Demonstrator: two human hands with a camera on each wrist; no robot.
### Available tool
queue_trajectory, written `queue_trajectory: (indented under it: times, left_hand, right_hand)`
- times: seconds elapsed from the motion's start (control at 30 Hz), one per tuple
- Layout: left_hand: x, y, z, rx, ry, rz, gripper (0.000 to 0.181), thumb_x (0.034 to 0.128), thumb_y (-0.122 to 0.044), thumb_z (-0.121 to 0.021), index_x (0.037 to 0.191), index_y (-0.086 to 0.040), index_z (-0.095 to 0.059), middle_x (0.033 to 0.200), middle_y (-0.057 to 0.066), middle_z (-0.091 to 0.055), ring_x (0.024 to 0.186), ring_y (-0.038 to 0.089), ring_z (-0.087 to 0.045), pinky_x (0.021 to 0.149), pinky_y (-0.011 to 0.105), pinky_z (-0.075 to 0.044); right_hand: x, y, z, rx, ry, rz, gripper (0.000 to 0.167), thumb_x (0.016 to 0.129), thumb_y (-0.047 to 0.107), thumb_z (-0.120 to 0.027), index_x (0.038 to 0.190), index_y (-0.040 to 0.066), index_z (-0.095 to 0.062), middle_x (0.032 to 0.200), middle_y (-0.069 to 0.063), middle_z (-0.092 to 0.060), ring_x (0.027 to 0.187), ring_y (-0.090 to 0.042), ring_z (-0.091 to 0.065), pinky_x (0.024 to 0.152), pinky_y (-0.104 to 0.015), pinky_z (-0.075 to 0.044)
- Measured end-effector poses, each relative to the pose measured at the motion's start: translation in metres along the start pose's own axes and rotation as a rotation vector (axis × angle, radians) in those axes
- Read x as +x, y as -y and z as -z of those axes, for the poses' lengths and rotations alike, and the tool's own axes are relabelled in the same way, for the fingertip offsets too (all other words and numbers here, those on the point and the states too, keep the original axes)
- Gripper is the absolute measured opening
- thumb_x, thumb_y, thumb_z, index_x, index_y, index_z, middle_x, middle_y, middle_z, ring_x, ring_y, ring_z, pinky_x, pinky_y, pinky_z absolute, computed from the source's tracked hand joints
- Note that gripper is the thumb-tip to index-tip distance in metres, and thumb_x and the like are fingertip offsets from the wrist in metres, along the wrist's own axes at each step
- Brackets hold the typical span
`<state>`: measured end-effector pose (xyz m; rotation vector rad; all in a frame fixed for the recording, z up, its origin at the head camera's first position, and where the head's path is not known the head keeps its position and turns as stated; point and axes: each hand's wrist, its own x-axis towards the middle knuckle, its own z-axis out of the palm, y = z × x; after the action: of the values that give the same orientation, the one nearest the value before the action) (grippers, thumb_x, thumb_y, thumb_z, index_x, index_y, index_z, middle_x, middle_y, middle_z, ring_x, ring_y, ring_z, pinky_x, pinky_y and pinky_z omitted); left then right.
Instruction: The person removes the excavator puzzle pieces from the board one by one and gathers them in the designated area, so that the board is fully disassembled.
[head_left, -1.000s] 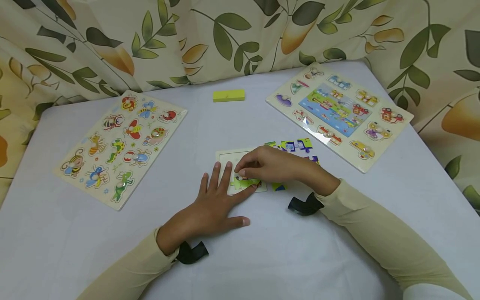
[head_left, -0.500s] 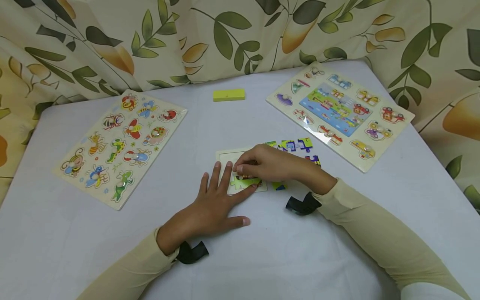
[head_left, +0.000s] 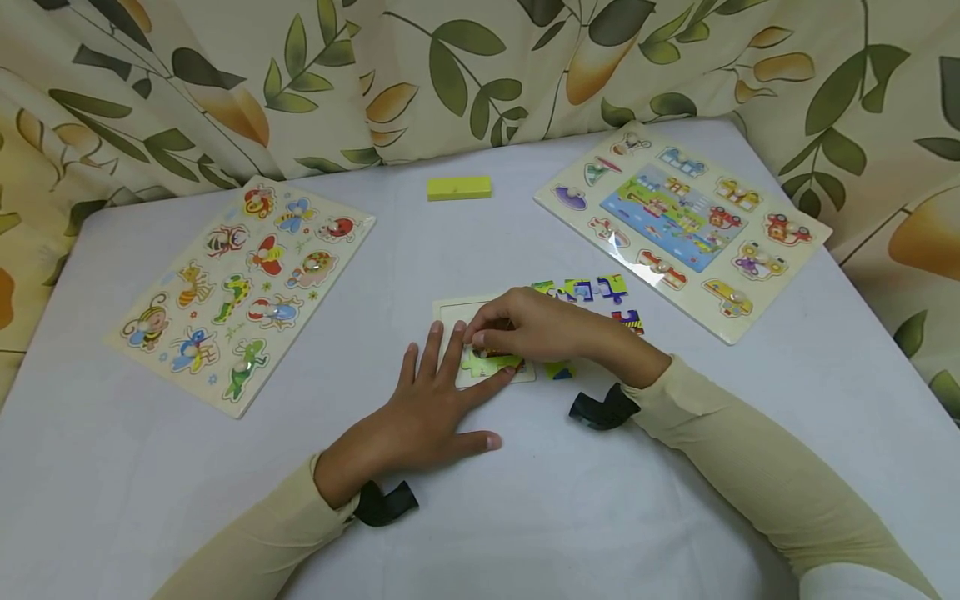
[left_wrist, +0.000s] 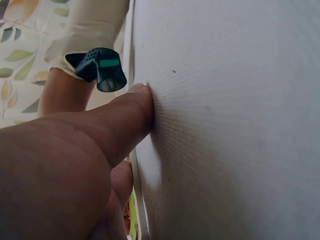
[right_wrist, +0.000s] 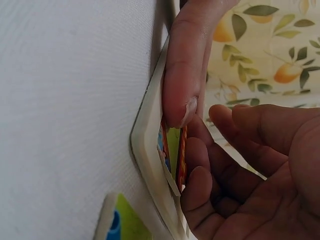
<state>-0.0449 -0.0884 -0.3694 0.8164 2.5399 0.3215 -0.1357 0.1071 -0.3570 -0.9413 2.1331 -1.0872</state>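
Observation:
My left hand (head_left: 423, 412) lies with fingers spread. Its fingertips rest on a small cream puzzle tray (head_left: 450, 312), while its thumb touches the white cloth. Over the tray, my right hand (head_left: 543, 325) has curled fingers and pinches a jigsaw piece at the tray's left part; the fingers mostly cover that piece in the head view. Green jigsaw pieces (head_left: 480, 367) lie inside the tray. In the right wrist view, a red-edged piece (right_wrist: 183, 155) shows between the two hands' fingers. Several loose jigsaw pieces (head_left: 612, 288) lie right of the tray, partly behind my right hand.
An insect peg puzzle board (head_left: 247, 258) lies at the left. A vehicle peg puzzle board (head_left: 671, 218) lies at the back right. The yellow-green block (head_left: 459, 188) sits near the back edge, before a leaf-patterned curtain (head_left: 465, 75).
My right hand and forearm have shifted slightly left over the tray, with the fingers still curled. The left hand keeps its place.

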Motion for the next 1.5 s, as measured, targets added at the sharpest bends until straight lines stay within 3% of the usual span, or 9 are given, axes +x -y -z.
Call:
queue_trajectory:
  times: [0.5, 0.7, 1.03, 1.5]
  left_hand:
    - [0.0014, -0.0010, -0.0001, 0.002, 0.011, 0.017, 0.075, 0.0894, -0.062, -0.057, 0.153, -0.042, -0.023, 0.157, 0.013, 0.025, 0.138, 0.040, 0.030, 0.107, 0.064, 0.009]
    - [0.0008, -0.0009, -0.0003, -0.002, 0.009, 0.021, 0.075, 0.0893, -0.062, -0.057, 0.153, -0.042, -0.023, 0.158, 0.013, 0.024, 0.138, 0.039, 0.030, 0.107, 0.063, 0.010]
    - [0.0005, -0.0011, 0.0000, 0.000, 0.006, 0.020, 0.075, 0.0896, -0.062, -0.056, 0.153, -0.041, -0.023, 0.157, 0.015, 0.024, 0.138, 0.039, 0.031, 0.107, 0.063, 0.009]
    - [0.0012, -0.0008, -0.0002, 0.008, 0.010, 0.024, 0.075, 0.0893, -0.062, -0.057, 0.153, -0.040, -0.025, 0.158, 0.015, 0.024, 0.138, 0.039, 0.030, 0.107, 0.064, 0.008]
  right_hand:
    - [0.0011, -0.0020, -0.0016, 0.055, 0.011, 0.027, 0.016, 0.095, 0.002, -0.062, 0.108, 0.003, -0.070, 0.103, -0.003, -0.070, 0.090, -0.015, -0.062, 0.082, -0.031, -0.051]
    - [0.0029, -0.0031, -0.0039, 0.054, 0.013, 0.041, 0.016, 0.093, 0.000, -0.062, 0.107, 0.002, -0.070, 0.101, -0.003, -0.069, 0.087, -0.016, -0.062, 0.080, -0.030, -0.051]
    - [0.0027, -0.0006, -0.0034, 0.023, 0.050, -0.007, 0.014, 0.093, 0.002, -0.062, 0.104, 0.004, -0.072, 0.090, 0.001, -0.069, 0.079, -0.015, -0.061, 0.073, -0.030, -0.051]
    - [-0.0010, 0.0022, 0.0007, 0.015, -0.035, 0.020, 0.014, 0.093, 0.003, -0.064, 0.104, 0.004, -0.073, 0.099, 0.001, -0.071, 0.086, -0.014, -0.062, 0.080, -0.030, -0.050]
